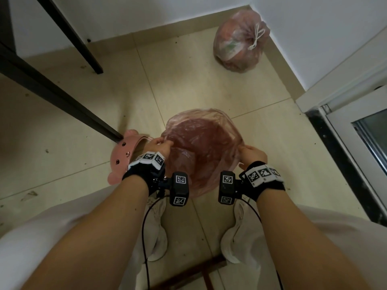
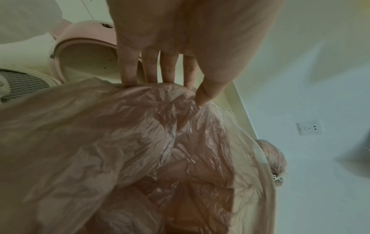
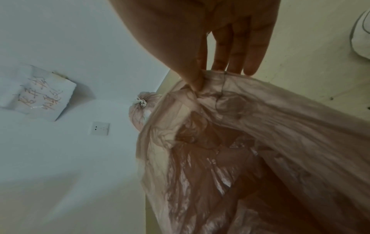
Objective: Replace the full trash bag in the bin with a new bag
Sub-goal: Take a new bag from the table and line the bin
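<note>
A new pink translucent bag (image 1: 201, 147) hangs open over the bin, which it hides. My left hand (image 1: 161, 143) pinches the bag's left rim, thumb inside and fingers outside, as the left wrist view shows (image 2: 180, 91). My right hand (image 1: 249, 151) pinches the right rim in the same way (image 3: 212, 77). The bag's inside (image 3: 240, 142) is crumpled and holds nothing. The full bag (image 1: 238, 42), tied with a white drawstring, sits on the floor in the far corner (image 2: 274, 159) (image 3: 142, 107). The bin's pink pig-faced lid (image 1: 123, 151) stands open at the left (image 2: 86, 39).
Black table legs (image 1: 83, 38) slant across the floor at the left, one ending beside the lid. A white door frame (image 1: 345, 143) runs down the right. My white shoes (image 1: 159, 227) stand just behind the bin. A socket (image 3: 99, 128) and a handwritten note (image 3: 38, 91) are on the wall.
</note>
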